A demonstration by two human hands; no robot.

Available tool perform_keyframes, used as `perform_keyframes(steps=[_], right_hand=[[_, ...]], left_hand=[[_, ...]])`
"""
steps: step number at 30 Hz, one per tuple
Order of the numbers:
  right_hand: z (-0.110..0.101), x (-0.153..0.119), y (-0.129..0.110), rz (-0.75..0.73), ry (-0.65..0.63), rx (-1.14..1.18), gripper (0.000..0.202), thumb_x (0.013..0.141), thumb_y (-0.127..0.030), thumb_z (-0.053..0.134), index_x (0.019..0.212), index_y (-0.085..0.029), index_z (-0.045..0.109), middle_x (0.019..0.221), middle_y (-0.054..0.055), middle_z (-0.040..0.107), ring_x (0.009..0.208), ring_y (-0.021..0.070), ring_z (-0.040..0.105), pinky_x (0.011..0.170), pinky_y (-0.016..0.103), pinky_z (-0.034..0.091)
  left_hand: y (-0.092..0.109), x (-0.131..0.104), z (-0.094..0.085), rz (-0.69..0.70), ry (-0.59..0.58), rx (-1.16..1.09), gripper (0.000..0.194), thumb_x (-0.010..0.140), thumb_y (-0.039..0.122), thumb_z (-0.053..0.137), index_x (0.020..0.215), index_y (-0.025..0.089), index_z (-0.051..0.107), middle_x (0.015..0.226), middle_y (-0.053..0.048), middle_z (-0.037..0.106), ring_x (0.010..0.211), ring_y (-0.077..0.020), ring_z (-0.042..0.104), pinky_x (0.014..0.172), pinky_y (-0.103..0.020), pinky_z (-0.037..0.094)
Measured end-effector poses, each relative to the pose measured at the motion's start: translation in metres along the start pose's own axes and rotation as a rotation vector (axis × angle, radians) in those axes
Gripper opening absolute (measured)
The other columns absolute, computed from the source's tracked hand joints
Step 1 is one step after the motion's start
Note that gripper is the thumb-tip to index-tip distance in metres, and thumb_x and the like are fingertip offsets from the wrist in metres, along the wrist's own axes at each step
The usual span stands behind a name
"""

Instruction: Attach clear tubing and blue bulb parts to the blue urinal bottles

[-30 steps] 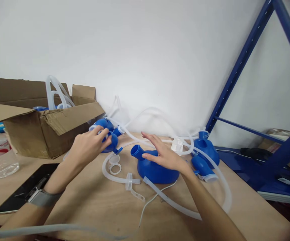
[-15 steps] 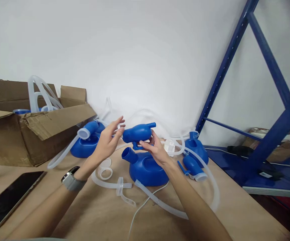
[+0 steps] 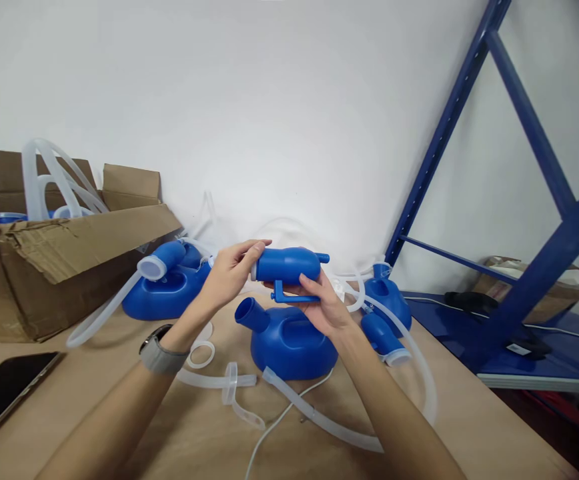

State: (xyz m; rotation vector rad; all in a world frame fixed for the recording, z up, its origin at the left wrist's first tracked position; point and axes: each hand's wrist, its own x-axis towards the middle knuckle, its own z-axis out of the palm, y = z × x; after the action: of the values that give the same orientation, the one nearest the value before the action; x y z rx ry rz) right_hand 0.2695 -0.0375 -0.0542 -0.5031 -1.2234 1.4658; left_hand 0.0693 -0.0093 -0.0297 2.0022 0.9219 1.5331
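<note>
Two translucent tube ends (image 3: pixel 272 378) lie on the worktop (image 3: pixel 194 453) before the blue jug (image 3: pixel 294 353). Above it, the left hand (image 3: pixel 230 275) closes its fingers on the wide end of the blue handled piece (image 3: pixel 289 265); the right hand's (image 3: pixel 328 305) fingers cradle its body. A loose hold could drop it onto the jug. Half a second ago, the left fingers were spread wider.

- No readable words or numbers anywhere right now
- Over on the blue shelf (image 3: pixel 434 320), there's a small white label (image 3: pixel 518 349) on a dark object (image 3: pixel 540 349), and its print is far too tiny to make out
</note>
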Motion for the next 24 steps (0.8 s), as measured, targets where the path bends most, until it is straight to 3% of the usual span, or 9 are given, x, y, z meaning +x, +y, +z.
perform_keyframes(steps=[4, 9, 15, 19, 21, 24], right_hand=[[0.01, 0.0, 0.005, 0.054, 0.124, 0.126, 0.081, 0.072, -0.048, 0.087, 0.141, -0.028, 0.05, 0.117, 0.009, 0.076, 0.106, 0.0361, 0.074, 0.081, 0.053, 0.066], [0.026, -0.005, 0.008, 0.036, 0.28, 0.117, 0.075, 0.066, -0.043, 0.086, 0.133, -0.027, 0.058, 0.107, 0.005, 0.076, 0.096, 0.0327, 0.076, 0.072, 0.046, 0.068], [0.036, -0.01, 0.002, -0.032, 0.355, -0.011, 0.078, 0.063, -0.045, 0.087, 0.134, -0.027, 0.057, 0.105, 0.003, 0.075, 0.092, 0.0303, 0.076, 0.068, 0.042, 0.068], [0.045, -0.004, -0.006, 0.005, 0.266, -0.093, 0.076, 0.071, -0.058, 0.082, 0.135, -0.026, 0.056, 0.109, 0.007, 0.075, 0.092, 0.0317, 0.076, 0.071, 0.044, 0.067], [0.05, 0.001, -0.011, 0.047, 0.15, -0.202, 0.073, 0.078, -0.069, 0.072, 0.135, -0.025, 0.056, 0.11, 0.009, 0.076, 0.095, 0.032, 0.076, 0.076, 0.047, 0.066], [0.047, 0.01, -0.013, 0.127, -0.055, -0.499, 0.07, 0.089, -0.08, 0.048, 0.126, -0.023, 0.066, 0.113, 0.011, 0.076, 0.106, 0.0325, 0.073, 0.091, 0.051, 0.06]], left_hand=[[0.008, -0.013, 0.013, 0.063, 0.02, -0.081, 0.049, 0.103, 0.048, 0.037, 0.117, 0.017, 0.072, 0.108, -0.008, 0.075, 0.097, -0.0264, 0.069, 0.088, -0.037, 0.053], [0.012, -0.023, 0.026, 0.224, 0.124, -0.173, 0.048, 0.105, 0.045, 0.03, 0.134, 0.021, 0.059, 0.131, -0.01, 0.067, 0.124, -0.0287, 0.059, 0.107, -0.047, 0.044], [-0.002, -0.023, 0.032, 0.311, 0.108, -0.289, 0.047, 0.103, 0.052, 0.034, 0.141, 0.027, 0.044, 0.149, -0.01, 0.05, 0.134, -0.0299, 0.051, 0.109, -0.051, 0.043], [0.0, -0.015, 0.005, 0.239, -0.044, -0.227, 0.051, 0.097, 0.059, 0.048, 0.137, 0.027, 0.042, 0.145, -0.011, 0.049, 0.119, -0.0285, 0.058, 0.094, -0.044, 0.053], [0.007, -0.009, -0.021, 0.178, -0.085, -0.157, 0.056, 0.093, 0.06, 0.054, 0.136, 0.027, 0.043, 0.129, -0.009, 0.058, 0.106, -0.0255, 0.062, 0.081, -0.036, 0.056], [0.018, -0.003, -0.068, -0.01, -0.139, 0.121, 0.05, 0.093, 0.061, 0.053, 0.125, 0.023, 0.059, 0.105, -0.004, 0.065, 0.083, -0.0201, 0.062, 0.067, -0.029, 0.053]])
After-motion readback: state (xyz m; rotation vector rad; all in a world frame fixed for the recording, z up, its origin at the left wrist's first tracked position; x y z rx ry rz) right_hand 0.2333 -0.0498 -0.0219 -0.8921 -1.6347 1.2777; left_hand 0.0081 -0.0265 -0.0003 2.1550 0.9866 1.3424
